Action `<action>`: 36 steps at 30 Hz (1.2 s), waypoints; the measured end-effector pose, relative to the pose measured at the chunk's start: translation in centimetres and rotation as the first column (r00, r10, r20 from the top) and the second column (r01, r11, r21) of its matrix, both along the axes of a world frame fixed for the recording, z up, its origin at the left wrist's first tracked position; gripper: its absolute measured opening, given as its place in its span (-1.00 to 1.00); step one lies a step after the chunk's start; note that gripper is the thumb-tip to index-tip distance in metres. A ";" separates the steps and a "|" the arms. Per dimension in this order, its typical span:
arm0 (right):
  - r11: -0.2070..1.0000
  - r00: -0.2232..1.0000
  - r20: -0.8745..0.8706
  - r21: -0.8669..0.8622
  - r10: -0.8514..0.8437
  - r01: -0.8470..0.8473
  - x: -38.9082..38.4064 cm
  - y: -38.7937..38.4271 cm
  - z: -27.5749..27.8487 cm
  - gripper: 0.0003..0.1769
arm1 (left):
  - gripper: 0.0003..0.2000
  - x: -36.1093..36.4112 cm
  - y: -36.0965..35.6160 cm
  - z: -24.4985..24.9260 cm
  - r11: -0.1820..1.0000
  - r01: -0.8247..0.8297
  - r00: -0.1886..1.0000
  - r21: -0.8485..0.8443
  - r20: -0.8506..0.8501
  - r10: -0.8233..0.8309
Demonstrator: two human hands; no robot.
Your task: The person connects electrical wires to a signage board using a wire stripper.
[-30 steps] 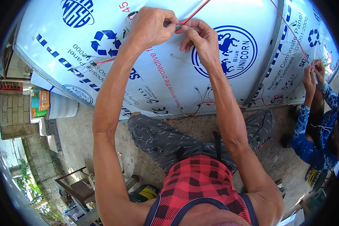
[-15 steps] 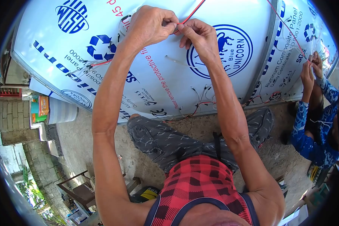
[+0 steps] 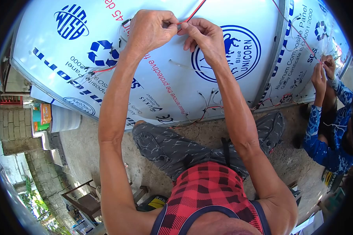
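Observation:
A red and black wire (image 3: 196, 11) runs down from the top edge to my fingertips. My left hand (image 3: 152, 32) is closed, its thumb and forefinger pinching the wire near its lower end. Right beside it my right hand (image 3: 204, 37) pinches the same wire, with the other fingers curled loosely. What lies exactly between the fingertips is too small to make out. Beneath both hands is a white panel (image 3: 161, 70) covered with printed film. Thin leads with small dark ends (image 3: 208, 98) and a red wire (image 3: 105, 69) show on the panel nearby.
At the right, another person in a blue patterned sleeve (image 3: 344, 113) holds a red wire (image 3: 298, 33) over the adjoining panel. A metal seam (image 3: 271, 58) divides the panels. A wooden chair (image 3: 86, 201) stands lower left on the concrete floor (image 3: 80, 145). Colourful packets (image 3: 42, 116) lie at the left.
My hands stay pinched together on the wire and have shifted slightly down and left in view. The panel's print has also shifted slightly left. The other person still holds their wire.

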State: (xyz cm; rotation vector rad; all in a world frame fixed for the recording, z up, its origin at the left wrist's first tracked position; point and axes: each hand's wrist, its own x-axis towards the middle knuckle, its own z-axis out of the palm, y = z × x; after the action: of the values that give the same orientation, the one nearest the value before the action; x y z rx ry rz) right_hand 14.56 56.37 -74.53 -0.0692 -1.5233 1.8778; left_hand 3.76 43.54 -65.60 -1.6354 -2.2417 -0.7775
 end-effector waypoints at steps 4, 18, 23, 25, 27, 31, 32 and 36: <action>0.998 1.000 0.005 0.062 -0.009 0.009 -0.2 0.2 -0.1 -0.73 | -0.89 0.3 0.1 0.1 1.000 0.017 1.000 -0.012 -0.021 -0.017; 1.000 1.000 0.010 0.002 -0.025 0.025 0.5 0.5 -0.7 -0.76 | -0.90 -0.2 0.7 -0.2 0.996 -0.043 0.999 0.082 -0.029 0.046; 0.999 0.997 0.056 0.023 -0.045 0.043 2.1 1.7 0.4 -0.61 | -0.76 -0.8 -0.2 1.7 0.995 0.098 0.988 -0.001 0.123 -0.097; 0.987 0.986 0.090 0.088 -0.144 0.136 3.4 2.8 1.1 -0.45 | -0.73 -1.5 -1.1 2.6 0.997 0.061 0.989 -0.052 0.136 -0.053; 0.967 0.973 0.082 0.157 -0.217 0.202 5.5 4.2 3.2 -0.45 | -0.75 -1.7 -1.5 4.3 0.997 -0.014 0.997 -0.073 0.077 0.020; 0.969 0.964 0.120 0.091 -0.239 0.229 10.7 6.6 7.4 -0.51 | -0.78 -1.3 -3.4 8.2 0.992 -0.026 0.980 -0.121 0.195 0.049; 0.973 0.961 0.156 0.076 -0.227 0.217 12.1 6.6 9.0 -0.54 | -0.80 -0.7 -3.4 9.2 0.993 -0.050 0.973 -0.107 0.220 0.073; 0.990 0.913 0.383 0.023 -0.139 0.141 18.1 5.4 14.6 -0.67 | -0.82 0.0 -4.8 8.5 0.998 -0.048 0.955 -0.047 0.291 0.060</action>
State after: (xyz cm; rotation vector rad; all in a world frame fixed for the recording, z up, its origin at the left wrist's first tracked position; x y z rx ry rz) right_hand 32.66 61.81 -59.91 -0.5660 -1.7181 1.8239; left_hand 3.76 38.71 -57.09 -1.5554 -2.5036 -1.0261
